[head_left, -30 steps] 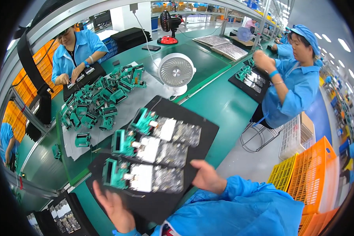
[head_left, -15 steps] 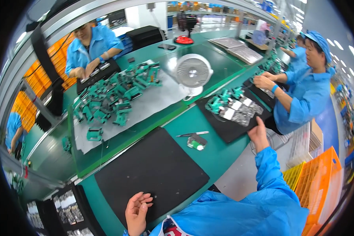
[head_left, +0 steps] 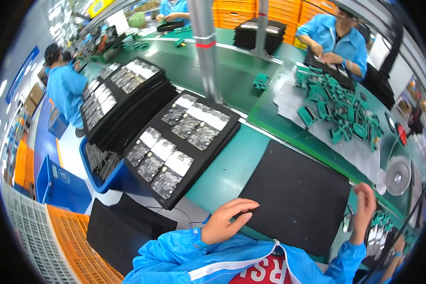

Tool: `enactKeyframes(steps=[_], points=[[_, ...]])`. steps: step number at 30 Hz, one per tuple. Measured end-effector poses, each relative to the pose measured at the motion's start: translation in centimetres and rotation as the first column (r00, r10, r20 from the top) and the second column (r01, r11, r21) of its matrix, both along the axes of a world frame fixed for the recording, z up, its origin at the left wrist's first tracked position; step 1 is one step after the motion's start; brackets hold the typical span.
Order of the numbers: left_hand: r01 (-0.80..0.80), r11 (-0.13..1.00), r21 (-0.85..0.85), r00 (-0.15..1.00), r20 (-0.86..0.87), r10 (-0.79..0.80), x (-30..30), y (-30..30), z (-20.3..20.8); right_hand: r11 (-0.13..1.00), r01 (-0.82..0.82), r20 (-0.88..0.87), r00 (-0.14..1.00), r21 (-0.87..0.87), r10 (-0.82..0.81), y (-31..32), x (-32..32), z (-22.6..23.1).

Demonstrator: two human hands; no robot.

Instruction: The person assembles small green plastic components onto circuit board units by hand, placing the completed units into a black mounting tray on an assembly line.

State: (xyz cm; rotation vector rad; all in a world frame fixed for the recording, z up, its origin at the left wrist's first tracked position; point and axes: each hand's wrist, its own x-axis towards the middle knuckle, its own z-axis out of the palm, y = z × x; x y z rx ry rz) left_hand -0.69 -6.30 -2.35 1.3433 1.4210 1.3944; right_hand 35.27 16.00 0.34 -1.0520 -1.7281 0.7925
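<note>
My left hand [head_left: 228,220] hovers at the left edge of a bare black mat [head_left: 296,194]. It is open, thumb apart from the fingers, with nothing in it. Beyond the mat's right edge my right hand [head_left: 365,208] is raised, fingers stretched and slightly blurred, and also holds nothing. A small silvery piece [head_left: 348,222] lies on the green table beside my right wrist. To the left, a black foam tray [head_left: 207,155] carries rows of circuit boards [head_left: 201,135] with white areas, on top of a stack.
Another stack of black trays [head_left: 142,102] leans by a blue bin [head_left: 106,182]. Green plastic fixtures [head_left: 350,109] are heaped on a white sheet. A metal post [head_left: 204,52] and small white fan [head_left: 398,176] stand beyond. A co-worker [head_left: 341,42] handles a tray opposite; another person [head_left: 64,90] stands left.
My view has swung to the left, bringing the stacked trays of circuit boards into sight. My right hand has come away from the bagged boards on the right. Both hands stay empty.
</note>
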Motion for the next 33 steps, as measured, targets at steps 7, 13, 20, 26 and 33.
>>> enactKeyframes(steps=[7, 13, 20, 26, 33], points=[[-0.558, 0.715, 0.422, 0.476, -0.543, 0.692, -5.0, -5.9, -0.5, 0.579, -0.812, 0.42, 0.55, 0.068, 0.722, 5.1, -26.9, 3.0], [-0.69, 0.62, 0.373, 0.271, -0.661, 0.699, -7.9, -7.9, -0.6, 0.642, -0.705, 0.566, 0.674, 0.302, 0.474, 6.4, -44.3, -1.7], [-0.686, 0.685, 0.246, 0.303, -0.759, 0.577, -9.2, -5.6, -0.7, 0.799, -0.491, 0.56, 0.792, 0.349, 0.242, 4.4, -49.0, -4.5], [-0.709, 0.658, 0.255, 0.249, -0.782, 0.571, -9.9, -6.9, -1.9, 0.809, -0.586, -0.028, 0.81, -0.032, 0.586, 4.1, -47.5, -3.9], [-0.708, 0.688, 0.16, 0.328, -0.787, 0.522, -9.2, -6.9, -0.3, 0.743, -0.639, -0.131, 0.769, -0.197, 0.626, 8.4, -30.3, -1.6]])
